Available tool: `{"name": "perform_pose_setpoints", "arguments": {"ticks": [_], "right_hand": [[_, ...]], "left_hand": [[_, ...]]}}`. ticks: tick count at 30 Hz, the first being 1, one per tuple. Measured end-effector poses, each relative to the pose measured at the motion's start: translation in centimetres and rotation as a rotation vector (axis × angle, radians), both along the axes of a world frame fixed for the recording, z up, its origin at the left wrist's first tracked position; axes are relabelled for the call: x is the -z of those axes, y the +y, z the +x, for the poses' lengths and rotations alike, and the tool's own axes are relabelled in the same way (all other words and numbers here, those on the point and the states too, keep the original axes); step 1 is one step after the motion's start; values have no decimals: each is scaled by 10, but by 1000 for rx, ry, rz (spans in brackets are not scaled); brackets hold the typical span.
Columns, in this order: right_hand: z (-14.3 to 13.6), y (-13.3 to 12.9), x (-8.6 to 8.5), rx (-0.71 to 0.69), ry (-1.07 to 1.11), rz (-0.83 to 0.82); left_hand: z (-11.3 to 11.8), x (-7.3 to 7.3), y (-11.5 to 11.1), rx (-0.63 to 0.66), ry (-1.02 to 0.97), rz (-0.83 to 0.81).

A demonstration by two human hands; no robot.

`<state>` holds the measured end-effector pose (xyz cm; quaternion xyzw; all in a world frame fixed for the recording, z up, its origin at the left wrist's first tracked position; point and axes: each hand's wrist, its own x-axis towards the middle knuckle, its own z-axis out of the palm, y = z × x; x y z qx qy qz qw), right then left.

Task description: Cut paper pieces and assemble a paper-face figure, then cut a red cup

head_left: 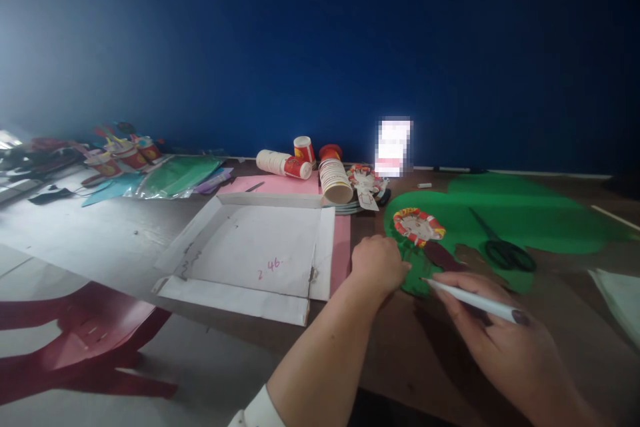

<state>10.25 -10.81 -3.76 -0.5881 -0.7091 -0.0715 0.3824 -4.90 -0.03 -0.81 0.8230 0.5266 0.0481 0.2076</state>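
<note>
A white marker (480, 300) is held in my right hand (505, 340), its tip over the lower edge of a green sheet (525, 213). My left hand (377, 263) rests at the sheet's left edge, fingers bent downward; their tips are partly hidden, so I cannot tell whether they hold anything. Just beyond both hands, a red, yellow and white ring-shaped paper piece (419, 227) lies on the green. Black-handled scissors (507, 253) lie on the sheet to the right, blades pointing away from me.
An open white box (250, 247) with pink handwriting lies left of my arm, over pink paper (341, 247). Paper cups (335, 180) stand and lie along the blue wall. Decorated cups (127, 155) and plastic-wrapped green sheets (180, 175) are farther left. A red chair (95, 333) is lower left.
</note>
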Motion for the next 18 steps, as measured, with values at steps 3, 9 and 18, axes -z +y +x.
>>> {"name": "perform_pose_setpoints", "arguments": {"ticks": [3,9,18], "right_hand": [[2,1,6,-27,-12,32],[5,1,8,-32,-14,17],[3,1,7,-70,41,-29]], "left_hand": [[1,1,0,-1,0,4],[1,2,0,-5,-3,9],[1,2,-1,-10,-4,-4]]}}
